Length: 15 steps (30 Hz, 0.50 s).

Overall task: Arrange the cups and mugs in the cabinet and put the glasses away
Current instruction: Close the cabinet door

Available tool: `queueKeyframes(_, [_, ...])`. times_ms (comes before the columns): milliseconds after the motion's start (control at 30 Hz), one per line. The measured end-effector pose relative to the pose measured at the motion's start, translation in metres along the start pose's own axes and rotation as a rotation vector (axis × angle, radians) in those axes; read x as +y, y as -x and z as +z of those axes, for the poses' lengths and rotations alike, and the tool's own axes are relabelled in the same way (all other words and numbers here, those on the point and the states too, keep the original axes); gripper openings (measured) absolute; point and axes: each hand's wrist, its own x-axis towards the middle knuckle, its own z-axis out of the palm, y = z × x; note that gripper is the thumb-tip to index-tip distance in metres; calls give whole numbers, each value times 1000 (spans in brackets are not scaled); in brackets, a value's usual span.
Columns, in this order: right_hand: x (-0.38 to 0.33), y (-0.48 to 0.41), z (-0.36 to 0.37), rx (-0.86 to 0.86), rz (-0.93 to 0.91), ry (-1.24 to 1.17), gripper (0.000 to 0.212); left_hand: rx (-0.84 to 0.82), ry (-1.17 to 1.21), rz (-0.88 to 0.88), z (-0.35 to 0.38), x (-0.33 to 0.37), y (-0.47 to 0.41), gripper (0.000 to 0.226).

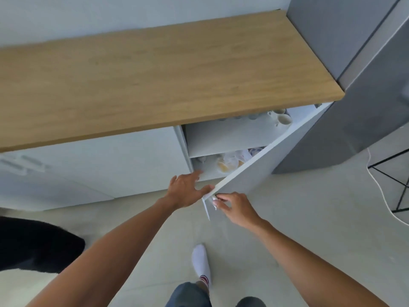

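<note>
1. One wooden surface (155,80) runs across the top of a row of white cabinets; nothing stands on the part in view.
2. One cabinet door (265,165) at the right end of the row stands partly open, hinged on its right side, with its free edge swung out toward the person.
3. The open cabinet (221,138) shows two levels, divided by one shelf (225,151).
4. On the upper level, two white mugs (282,117) sit at the back right, touching or nearly touching each other. Further pale rounded shapes line up to their left under the surface edge; their number cannot be told.
5. On the lower level, a cluster of clear glasses (230,161) stands to the right, partly hidden by the door; some show an amber tint. The count cannot be told because of blur.
6. The left hand (188,189) is spread, palm down, fingers reaching toward the lower level, with the thumb against the door's free edge. It holds nothing.
7. The right hand (234,207) pinches a small white handle (214,201) on the outer face of the door near its free corner, with fingertips curled together.
8. One foot in a white sock (201,262) stands on the pale floor (287,218) below the hands.
</note>
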Motion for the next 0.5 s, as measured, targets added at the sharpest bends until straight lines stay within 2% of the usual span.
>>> queueKeyframes(200, [-24,-74,10,36,33,-65,37,-34,419,-123,-34,-37,-40,57])
queueKeyframes(367, [-46,-133,9,81,78,-89,38,-58,767,-229,-59,-56,-70,73])
queueKeyframes(500, [-55,-175,9,123,100,-83,28,24,931,-320,-65,-70,-98,70])
